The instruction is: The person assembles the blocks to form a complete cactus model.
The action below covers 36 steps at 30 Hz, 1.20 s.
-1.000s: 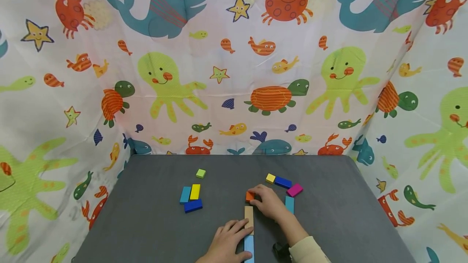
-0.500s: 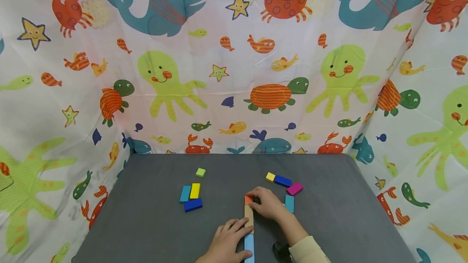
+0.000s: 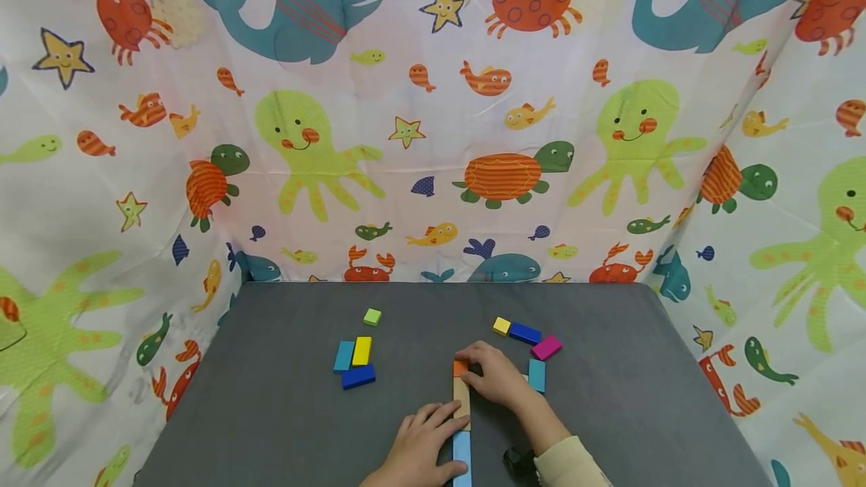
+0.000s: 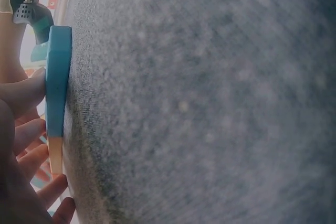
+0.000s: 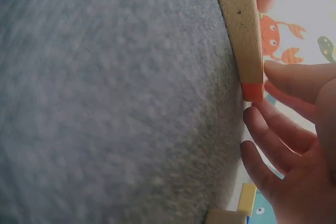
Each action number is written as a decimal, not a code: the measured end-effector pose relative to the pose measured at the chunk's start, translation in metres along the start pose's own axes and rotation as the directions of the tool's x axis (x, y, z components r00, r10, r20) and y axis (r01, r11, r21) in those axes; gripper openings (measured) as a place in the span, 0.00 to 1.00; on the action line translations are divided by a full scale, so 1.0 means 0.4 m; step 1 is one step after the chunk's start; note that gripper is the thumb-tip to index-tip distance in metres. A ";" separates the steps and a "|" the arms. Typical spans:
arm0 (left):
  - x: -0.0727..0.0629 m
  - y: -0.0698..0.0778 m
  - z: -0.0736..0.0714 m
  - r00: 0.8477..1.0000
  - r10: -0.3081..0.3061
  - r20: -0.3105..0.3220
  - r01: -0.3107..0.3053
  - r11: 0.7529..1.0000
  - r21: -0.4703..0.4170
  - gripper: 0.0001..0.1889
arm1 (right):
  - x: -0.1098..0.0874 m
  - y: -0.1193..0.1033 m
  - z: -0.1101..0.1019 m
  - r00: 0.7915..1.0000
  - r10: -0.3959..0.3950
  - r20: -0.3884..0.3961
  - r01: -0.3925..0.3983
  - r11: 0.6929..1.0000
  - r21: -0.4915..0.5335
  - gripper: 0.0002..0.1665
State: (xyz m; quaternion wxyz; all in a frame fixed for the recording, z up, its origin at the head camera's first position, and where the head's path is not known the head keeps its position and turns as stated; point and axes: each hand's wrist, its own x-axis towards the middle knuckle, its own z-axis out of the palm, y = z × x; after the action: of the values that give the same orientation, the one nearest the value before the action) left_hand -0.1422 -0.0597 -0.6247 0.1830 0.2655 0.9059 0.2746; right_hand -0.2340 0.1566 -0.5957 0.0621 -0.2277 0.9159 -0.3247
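Note:
A row of blocks runs away from the person: a light blue block [image 3: 461, 446], a plain wooden block [image 3: 461, 391] and an orange block [image 3: 460, 369] at the far end. My right hand [image 3: 499, 376] pinches the orange block between thumb and fingers. In the right wrist view the orange end [image 5: 252, 91] sits against the wooden block. My left hand [image 3: 421, 448] rests along the row's left side, fingers extended onto the wooden block and thumb on the light blue one. The left wrist view shows that thumb against the blue block [image 4: 58, 80].
At the left lie a green block [image 3: 372, 317], a yellow block [image 3: 361, 350], a teal block [image 3: 343, 356] and a dark blue block [image 3: 358, 376]. Beyond my right hand are a small yellow block [image 3: 501, 326], a blue block [image 3: 525, 333], a magenta block [image 3: 546, 347] and a teal block [image 3: 537, 375].
The right hand has brought the orange block toward the person, closing the gap to the wooden block and lining it up with the row. The left hand has stayed in place.

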 end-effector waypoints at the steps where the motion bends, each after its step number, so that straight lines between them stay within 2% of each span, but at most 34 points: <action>1: 0.001 -0.003 0.001 1.000 0.007 -0.004 -0.007 1.000 0.003 0.34 | -0.002 -0.002 -0.002 1.000 0.001 -0.006 -0.001 1.000 0.013 0.22; 5: 0.002 -0.011 0.004 0.999 0.028 -0.015 -0.028 1.000 0.007 0.35 | -0.009 -0.012 -0.015 0.999 -0.003 -0.041 0.005 0.999 0.045 0.27; 8: 0.002 -0.012 0.004 0.999 0.032 -0.021 -0.032 0.999 0.005 0.35 | -0.018 -0.020 -0.024 0.998 -0.021 -0.064 0.023 0.999 0.043 0.27; 12: 0.001 -0.011 0.002 1.000 0.016 -0.014 -0.016 1.000 -0.006 0.35 | -0.033 -0.025 -0.033 0.995 -0.035 -0.090 0.039 0.999 0.035 0.26; 16: 0.002 -0.008 0.004 1.000 -0.002 -0.001 0.002 1.000 -0.011 0.35 | -0.054 -0.022 -0.041 0.992 -0.016 -0.123 0.020 0.999 0.028 0.26; 23: 0.005 -0.004 0.007 1.000 -0.004 -0.021 0.004 1.000 0.004 0.36 | -0.091 -0.019 -0.061 0.978 0.059 -0.199 -0.049 0.997 0.053 0.25; 28: 0.000 0.006 0.001 1.000 -0.027 -0.012 0.027 1.000 0.000 0.36 | -0.111 -0.015 -0.068 0.967 0.134 -0.217 -0.132 0.991 0.024 0.25; 36: -0.003 0.018 -0.001 0.999 -0.050 -0.009 0.050 0.999 -0.012 0.35 | -0.152 -0.016 -0.080 0.930 0.256 -0.263 -0.269 0.963 -0.014 0.23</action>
State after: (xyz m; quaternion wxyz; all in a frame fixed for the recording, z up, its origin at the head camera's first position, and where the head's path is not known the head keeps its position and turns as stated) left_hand -0.1387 -0.0553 -0.6199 0.1873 0.2406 0.9113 0.2766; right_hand -0.1858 0.1982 -0.5687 -0.0207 -0.0606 0.9461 -0.3174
